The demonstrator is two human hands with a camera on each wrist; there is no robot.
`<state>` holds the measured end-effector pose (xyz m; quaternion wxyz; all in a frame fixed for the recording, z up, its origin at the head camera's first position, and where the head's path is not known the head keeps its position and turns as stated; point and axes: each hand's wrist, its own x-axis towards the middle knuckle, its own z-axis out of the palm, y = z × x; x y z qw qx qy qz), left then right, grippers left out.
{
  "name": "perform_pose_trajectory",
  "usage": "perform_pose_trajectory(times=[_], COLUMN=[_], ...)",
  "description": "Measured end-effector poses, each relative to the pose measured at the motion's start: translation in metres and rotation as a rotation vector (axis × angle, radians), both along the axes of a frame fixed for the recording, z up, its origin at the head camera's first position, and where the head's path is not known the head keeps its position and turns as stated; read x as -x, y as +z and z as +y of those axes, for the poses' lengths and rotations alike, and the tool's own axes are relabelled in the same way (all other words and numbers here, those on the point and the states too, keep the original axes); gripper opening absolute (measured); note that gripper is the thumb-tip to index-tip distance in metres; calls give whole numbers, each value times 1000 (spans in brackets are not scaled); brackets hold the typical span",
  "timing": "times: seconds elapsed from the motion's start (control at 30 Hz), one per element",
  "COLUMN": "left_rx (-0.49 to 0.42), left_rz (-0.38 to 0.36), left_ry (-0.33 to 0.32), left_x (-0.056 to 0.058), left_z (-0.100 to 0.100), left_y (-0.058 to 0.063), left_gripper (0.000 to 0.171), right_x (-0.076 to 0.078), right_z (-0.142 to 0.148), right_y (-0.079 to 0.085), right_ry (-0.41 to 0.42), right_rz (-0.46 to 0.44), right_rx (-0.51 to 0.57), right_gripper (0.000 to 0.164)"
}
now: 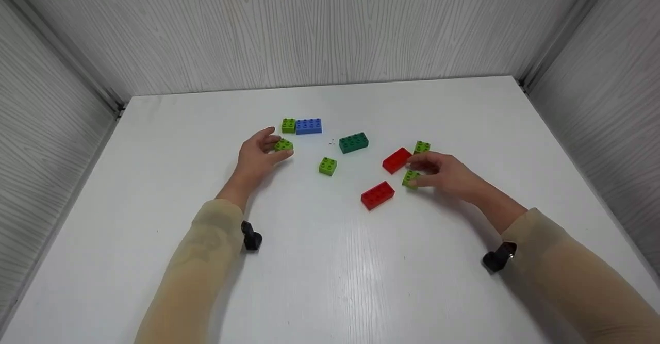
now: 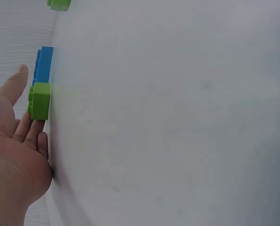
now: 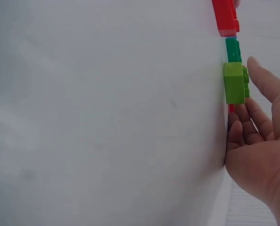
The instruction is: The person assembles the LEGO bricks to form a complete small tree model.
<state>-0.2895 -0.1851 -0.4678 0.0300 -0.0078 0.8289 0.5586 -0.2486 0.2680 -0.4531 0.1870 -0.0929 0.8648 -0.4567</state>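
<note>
On the left of the white table my left hand (image 1: pixel 256 154) rests around a lime green brick (image 1: pixel 283 145), thumb raised apart from it in the left wrist view. Just behind stand another lime green brick (image 1: pixel 288 125) and a blue brick (image 1: pixel 309 126), side by side. My right hand (image 1: pixel 447 175) reaches over a second lime green brick (image 3: pixel 234 83). Its thumb stands off the brick in the right wrist view, and its fingers curve loosely behind. A red brick (image 1: pixel 396 160) lies at those fingertips, with a lime green brick (image 1: pixel 422 147) just beyond the hand.
Between the hands lie a dark green brick (image 1: pixel 353 143), a lime green brick (image 1: pixel 327 166) and, nearer me, a red brick (image 1: pixel 377 195). Pale wood-grain panels (image 1: pixel 330 29) close off the back and both sides of the table (image 1: pixel 319 261).
</note>
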Motion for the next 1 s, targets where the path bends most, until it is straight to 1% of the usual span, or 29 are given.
perform_pose_trajectory(times=[0.2, 0.33, 0.43, 0.57, 0.67, 0.8, 1.0], left_rx=[46, 39, 26, 12, 10, 17, 16], left_rz=[23, 24, 15, -1, -9, -9, 24], left_ry=[7, 19, 20, 15, 11, 7, -23], left_x=[3, 4, 3, 1, -1, -7, -17], left_z=[0, 2, 3, 3, 2, 3, 9], left_y=[-4, -4, -4, -2, 0, 4, 8], left_gripper=[75, 69, 66, 63, 60, 55, 52], right_x=[-1, -2, -3, -3, -2, -1, -1], right_z=[0, 1, 2, 2, 1, 2, 3], right_y=[-2, -2, -2, -2, -2, -3, -3], right_ry=[3, 10, 32, 55, 55, 47, 49], right_rz=[2, 26, 48, 65, 67, 51, 33], right_rx=[-40, -101, -139, -144, -137, -129, -117], right_gripper=[55, 55, 54, 47, 44, 43, 45])
